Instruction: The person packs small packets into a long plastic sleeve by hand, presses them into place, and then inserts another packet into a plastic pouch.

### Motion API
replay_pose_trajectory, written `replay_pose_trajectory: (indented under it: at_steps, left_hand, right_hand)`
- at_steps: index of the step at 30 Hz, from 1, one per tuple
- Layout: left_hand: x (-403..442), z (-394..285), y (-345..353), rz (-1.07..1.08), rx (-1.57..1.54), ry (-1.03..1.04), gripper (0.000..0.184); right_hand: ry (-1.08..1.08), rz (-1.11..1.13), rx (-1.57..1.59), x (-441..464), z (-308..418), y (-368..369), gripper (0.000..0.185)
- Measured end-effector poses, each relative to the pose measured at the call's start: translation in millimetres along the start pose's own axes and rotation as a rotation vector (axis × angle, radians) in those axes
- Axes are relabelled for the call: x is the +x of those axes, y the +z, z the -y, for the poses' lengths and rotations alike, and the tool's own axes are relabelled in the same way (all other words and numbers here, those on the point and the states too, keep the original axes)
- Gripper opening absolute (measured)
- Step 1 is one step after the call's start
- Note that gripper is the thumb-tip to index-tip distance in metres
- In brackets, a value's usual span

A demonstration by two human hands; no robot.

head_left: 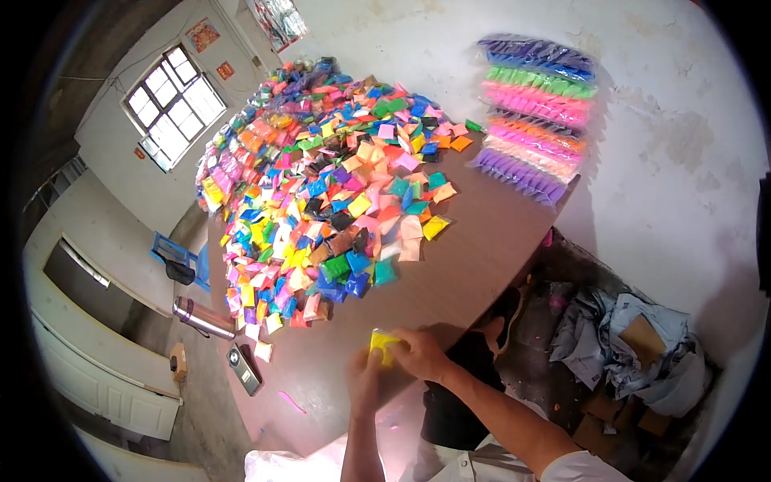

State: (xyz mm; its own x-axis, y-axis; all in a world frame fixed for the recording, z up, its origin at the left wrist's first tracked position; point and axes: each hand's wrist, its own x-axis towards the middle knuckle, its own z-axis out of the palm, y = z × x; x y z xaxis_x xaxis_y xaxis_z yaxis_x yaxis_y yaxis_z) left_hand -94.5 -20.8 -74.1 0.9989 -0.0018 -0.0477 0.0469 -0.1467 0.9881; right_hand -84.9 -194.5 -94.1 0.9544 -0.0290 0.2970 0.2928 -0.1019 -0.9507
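Observation:
A small yellow packet [383,345] is held between my two hands over the near part of the brown table [450,277]. My left hand [363,374] has its fingers closed on the packet's left and lower side, somewhat blurred. My right hand [419,355] pinches its right side. Beyond my hands lies a large heap of small colourful packets [337,181], with yellow, green, blue and teal ones at its near edge.
Bundled colourful packets [534,112] stand by the wall. A steel flask [203,316], a dark device [243,369] and a pink strip [292,402] are at the table's left. Crumpled grey bags [642,345] and cardboard [598,438] lie on the floor at right.

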Motion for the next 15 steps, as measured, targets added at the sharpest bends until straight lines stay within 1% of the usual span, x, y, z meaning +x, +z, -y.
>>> replay_pose_trajectory:
  at_steps: [1, 3, 7, 8, 9, 14, 15]
  left_hand:
    - [0.2, 0.1, 0.2, 0.01, -0.029, 0.008, 0.024]
    - [-0.9, -1.5, 0.1, 0.022, -0.046, -0.002, 0.024]
    - [-0.7, -2.0, -1.6, 0.025, -0.065, -0.005, 0.024]
    - [-0.3, 0.4, -2.7, 0.022, -0.065, -0.004, 0.024]
    - [0.5, 5.0, -4.1, 0.017, -0.067, 0.013, 0.023]
    - [-3.2, -4.4, 2.1, 0.005, -0.011, 0.012, 0.023]
    - [-5.2, -11.9, 7.0, -0.012, -0.103, 0.001, 0.023]
  right_hand:
    - [0.0, 0.0, 0.001, -0.1, -0.1, -0.8, 0.028]
    - [0.159, -0.004, 0.089, 0.7, 5.8, -4.4, 0.033]
    - [0.086, 0.013, 0.002, 3.4, 14.9, -7.5, 0.035]
    - [0.024, 0.007, -0.012, 3.6, 19.2, -7.3, 0.029]
    - [-0.037, 0.0, -0.025, 3.6, 21.8, -6.4, 0.027]
    - [0.051, 0.013, 0.056, 1.1, 13.6, -3.6, 0.026]
    - [0.089, 0.028, 0.072, 0.9, 15.6, -5.5, 0.026]
